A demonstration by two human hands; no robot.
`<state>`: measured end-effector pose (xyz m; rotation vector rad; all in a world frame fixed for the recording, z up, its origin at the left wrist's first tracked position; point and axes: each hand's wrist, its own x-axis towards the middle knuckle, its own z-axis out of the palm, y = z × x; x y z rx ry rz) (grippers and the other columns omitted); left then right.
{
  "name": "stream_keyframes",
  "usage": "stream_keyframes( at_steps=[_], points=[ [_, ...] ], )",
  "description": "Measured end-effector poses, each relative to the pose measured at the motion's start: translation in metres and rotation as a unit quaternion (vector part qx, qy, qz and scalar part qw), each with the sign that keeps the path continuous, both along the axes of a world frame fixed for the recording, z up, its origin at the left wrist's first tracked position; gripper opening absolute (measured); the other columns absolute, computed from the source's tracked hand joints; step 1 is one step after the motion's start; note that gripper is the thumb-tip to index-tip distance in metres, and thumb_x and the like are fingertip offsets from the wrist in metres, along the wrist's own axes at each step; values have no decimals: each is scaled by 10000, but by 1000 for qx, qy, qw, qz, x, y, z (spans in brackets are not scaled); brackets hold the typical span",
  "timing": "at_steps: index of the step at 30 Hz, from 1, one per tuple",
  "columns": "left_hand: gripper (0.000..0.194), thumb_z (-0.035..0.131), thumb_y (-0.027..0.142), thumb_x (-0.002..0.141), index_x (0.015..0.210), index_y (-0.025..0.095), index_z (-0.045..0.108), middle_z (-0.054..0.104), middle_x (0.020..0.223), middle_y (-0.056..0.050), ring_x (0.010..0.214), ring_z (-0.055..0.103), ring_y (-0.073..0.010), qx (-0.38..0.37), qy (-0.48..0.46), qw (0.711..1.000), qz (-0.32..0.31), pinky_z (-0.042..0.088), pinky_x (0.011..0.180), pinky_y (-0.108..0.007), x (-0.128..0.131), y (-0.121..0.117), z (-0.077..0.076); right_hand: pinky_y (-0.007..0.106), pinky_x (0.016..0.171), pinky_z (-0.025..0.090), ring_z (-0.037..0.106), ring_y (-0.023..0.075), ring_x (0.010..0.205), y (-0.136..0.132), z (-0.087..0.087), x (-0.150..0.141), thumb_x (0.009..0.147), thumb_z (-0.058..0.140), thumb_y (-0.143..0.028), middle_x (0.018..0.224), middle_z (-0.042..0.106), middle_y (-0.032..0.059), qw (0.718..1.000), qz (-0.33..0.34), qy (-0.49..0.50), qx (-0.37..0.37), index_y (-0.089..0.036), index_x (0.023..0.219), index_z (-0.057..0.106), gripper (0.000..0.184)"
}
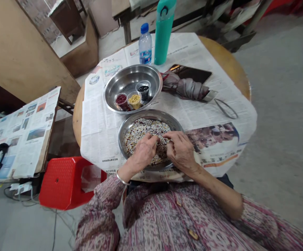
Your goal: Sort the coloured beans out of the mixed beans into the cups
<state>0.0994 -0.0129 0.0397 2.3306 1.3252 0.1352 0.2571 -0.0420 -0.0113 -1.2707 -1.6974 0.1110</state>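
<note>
A metal bowl on the newspaper holds a mix of white grains and dark red, yellow and black beans. My left hand is over its near left part, fingers curled and pinched at the mix. Opposite it, my right hand bends over the right side of the bowl, thumb and fingers drawn together. Whatever sits between the fingertips is too small to make out. Behind stands a larger metal basin with a cup of red beans, a cup of yellow beans and a cup of black beans.
Newspaper covers the round table. Toward the back are a water bottle, a teal flask, a phone and a folded umbrella. A red stool and a newspaper-covered side table are at left.
</note>
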Motion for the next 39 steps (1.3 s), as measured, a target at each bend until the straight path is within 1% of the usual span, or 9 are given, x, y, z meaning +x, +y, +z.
stream_keyframes(
  at_steps=[7, 10, 14, 19, 23, 29, 34, 37, 39],
  points=[
    [299, 472, 91, 990, 1241, 196, 597, 574, 1248, -100, 1144, 579, -210, 108, -33, 989, 99, 527, 991, -363, -2, 34, -5, 393, 792, 490, 629, 257, 890, 0, 3, -1, 833, 458, -21, 914, 684, 55, 1000, -5, -19, -4, -229, 1020, 596, 311],
    [240, 583, 282, 1001, 1228, 210, 605, 584, 1250, -109, 1178, 542, -271, 128, 27, 984, 123, 508, 1006, -441, -1, 32, -5, 393, 795, 484, 637, 255, 897, -1, 2, -1, 833, 460, -23, 924, 691, 51, 1000, -6, -11, -12, -235, 1022, 603, 318],
    [464, 718, 434, 913, 1301, 218, 582, 543, 1334, -127, 1219, 513, -324, 96, 70, 991, 65, 500, 1015, -495, 9, 23, -5, 400, 790, 488, 639, 260, 889, -1, 1, -1, 834, 470, -35, 920, 692, 55, 1000, -7, -9, -7, -233, 1023, 613, 309],
    [246, 577, 154, 957, 1192, 193, 637, 586, 1189, -89, 1110, 585, -243, -4, 61, 997, -40, 541, 979, -389, 10, 15, 1, 413, 818, 498, 644, 263, 889, -1, 1, -1, 823, 481, -45, 927, 703, 53, 1000, -7, -6, -16, -238, 1023, 631, 315],
    [246, 487, 79, 952, 1077, 186, 670, 612, 1085, -72, 986, 624, -203, -21, 82, 996, -34, 559, 904, -341, -11, 6, 12, 398, 805, 492, 652, 258, 909, -1, 0, 0, 825, 485, -33, 943, 714, 50, 1000, 0, -1, -13, -233, 1026, 634, 320],
    [175, 527, 135, 972, 1034, 205, 675, 631, 1060, -50, 1046, 628, -196, -25, 100, 994, -21, 545, 970, -339, -48, -16, 27, 390, 796, 485, 655, 247, 899, -1, 1, 0, 828, 486, -23, 933, 717, 44, 1000, 5, 5, -12, -228, 1024, 646, 325],
    [185, 619, 229, 969, 1144, 248, 678, 637, 1136, -30, 1063, 638, -185, -68, 51, 992, -95, 550, 983, -337, -40, -24, 17, 397, 815, 495, 654, 249, 901, -1, -1, 1, 817, 495, -29, 937, 721, 43, 1000, 5, 12, -21, -230, 1026, 662, 334],
    [251, 572, 204, 988, 1215, 248, 669, 625, 1212, -47, 1137, 599, -204, -17, 32, 992, -117, 530, 1032, -370, -25, -12, 8, 399, 813, 493, 651, 253, 900, -1, -3, 1, 825, 487, -36, 938, 718, 49, 1000, 3, -1, -18, -228, 1029, 654, 327],
    [279, 545, 191, 995, 1244, 234, 663, 619, 1253, -64, 1172, 564, -228, 38, 46, 994, -92, 506, 1066, -400, -17, 1, 4, 393, 794, 486, 647, 254, 889, 0, -3, 1, 827, 480, -36, 925, 713, 51, 1000, -3, -13, -14, -228, 1023, 642, 318]
  ],
)
